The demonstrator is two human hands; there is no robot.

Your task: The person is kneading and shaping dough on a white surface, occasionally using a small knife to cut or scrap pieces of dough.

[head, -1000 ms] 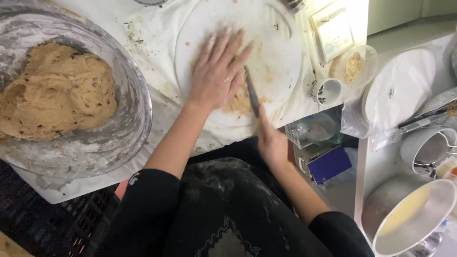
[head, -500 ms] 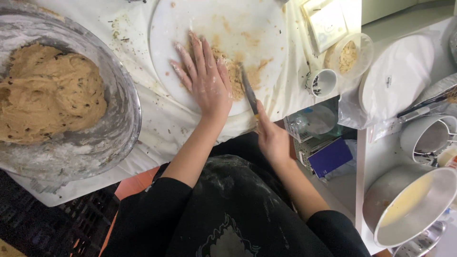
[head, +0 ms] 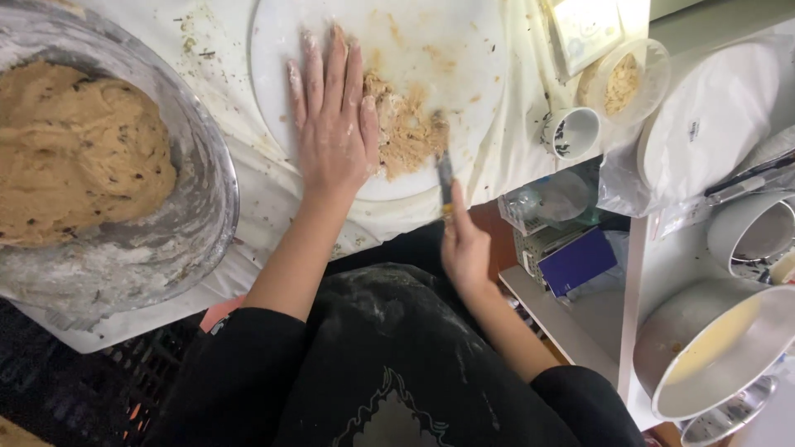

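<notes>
My left hand [head: 331, 124] lies flat, fingers spread and floury, on a round white board [head: 447, 50]. Right beside its thumb sits a small heap of crumbly tan dough scraps [head: 407, 132]. My right hand [head: 464, 248] grips the handle of a knife [head: 445, 170] whose blade touches the near right side of that heap. A large metal bowl [head: 207, 190] at the left holds a big mass of tan dough [head: 74, 157] with dark flecks.
A white cloth [head: 273, 207] with crumbs covers the table. To the right stand a small white cup [head: 575, 132], a clear tub of crumbs [head: 621, 79], a white lidded container [head: 716, 116], and metal bowls [head: 712, 348] on a lower shelf.
My left hand slid left across the board, uncovering the dough scraps. The knife has scraped them into a heap beside the thumb.
</notes>
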